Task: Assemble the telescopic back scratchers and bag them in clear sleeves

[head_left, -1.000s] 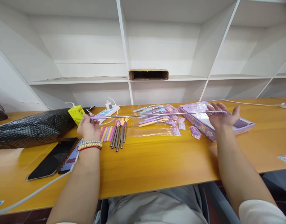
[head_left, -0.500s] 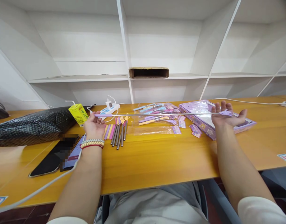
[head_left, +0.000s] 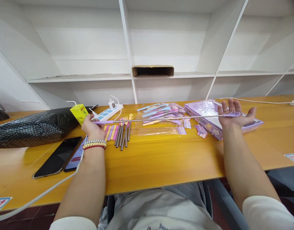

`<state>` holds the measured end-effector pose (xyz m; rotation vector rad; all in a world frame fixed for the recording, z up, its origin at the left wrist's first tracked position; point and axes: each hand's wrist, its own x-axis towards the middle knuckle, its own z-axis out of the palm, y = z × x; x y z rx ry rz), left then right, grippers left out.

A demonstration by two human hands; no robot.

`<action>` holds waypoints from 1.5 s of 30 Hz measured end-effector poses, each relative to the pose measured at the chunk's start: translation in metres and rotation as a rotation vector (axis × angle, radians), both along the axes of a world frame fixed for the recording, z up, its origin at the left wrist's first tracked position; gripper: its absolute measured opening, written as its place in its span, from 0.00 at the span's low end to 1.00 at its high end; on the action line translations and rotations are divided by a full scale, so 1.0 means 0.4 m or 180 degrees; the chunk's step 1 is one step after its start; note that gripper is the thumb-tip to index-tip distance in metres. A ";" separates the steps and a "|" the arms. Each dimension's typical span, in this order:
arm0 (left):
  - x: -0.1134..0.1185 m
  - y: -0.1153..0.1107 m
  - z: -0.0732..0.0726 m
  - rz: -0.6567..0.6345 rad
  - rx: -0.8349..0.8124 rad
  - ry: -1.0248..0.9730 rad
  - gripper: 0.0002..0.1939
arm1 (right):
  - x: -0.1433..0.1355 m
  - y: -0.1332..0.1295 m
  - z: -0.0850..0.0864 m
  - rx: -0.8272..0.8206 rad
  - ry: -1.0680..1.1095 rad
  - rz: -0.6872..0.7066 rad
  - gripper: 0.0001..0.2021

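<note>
A long thin metal rod (head_left: 161, 119) with a purple handle and a small purple claw stretches across between my hands. My left hand (head_left: 92, 127) is closed on the purple handle end. My right hand (head_left: 235, 116) is open, palm up with fingers spread, and the claw (head_left: 232, 114) lies over its palm. Beyond and below the rod are several metal rods with yellow and pink claws (head_left: 123, 134), a row of coloured handles (head_left: 111, 132), and several claw sticks in clear bags (head_left: 158, 111).
A purple box (head_left: 209, 123) stands behind my right hand. Small cards (head_left: 201, 131) lie beside it. At left are a black wrapped package (head_left: 36, 129), yellow drink carton (head_left: 78, 112), power strip (head_left: 108, 112), two phones (head_left: 58, 156) and a white cable (head_left: 41, 199). Shelves line the back.
The handle end has dropped slightly and my left hand has turned and closed more around it. The claw has shifted a little on my right palm. The camera view has moved slightly.
</note>
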<state>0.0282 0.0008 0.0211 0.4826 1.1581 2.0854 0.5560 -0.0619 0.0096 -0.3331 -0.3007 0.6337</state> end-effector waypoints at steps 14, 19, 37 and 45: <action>0.056 -0.012 -0.006 -0.0031 0.0486 0.1755 0.25 | 0.002 -0.014 0.011 -0.0009 -0.1386 0.0452 0.35; 0.199 -0.062 -0.042 -0.0994 0.0398 0.2813 0.24 | -0.125 0.029 0.008 -0.0099 -0.2164 0.0958 0.33; 0.283 -0.139 -0.037 -0.1769 0.0632 0.5491 0.21 | -0.396 0.006 -0.065 -0.0139 -0.3869 0.1399 0.28; 0.312 -0.154 -0.056 -0.1962 0.0825 0.6250 0.16 | -0.401 -0.010 -0.045 -0.0495 -0.4888 0.0472 0.07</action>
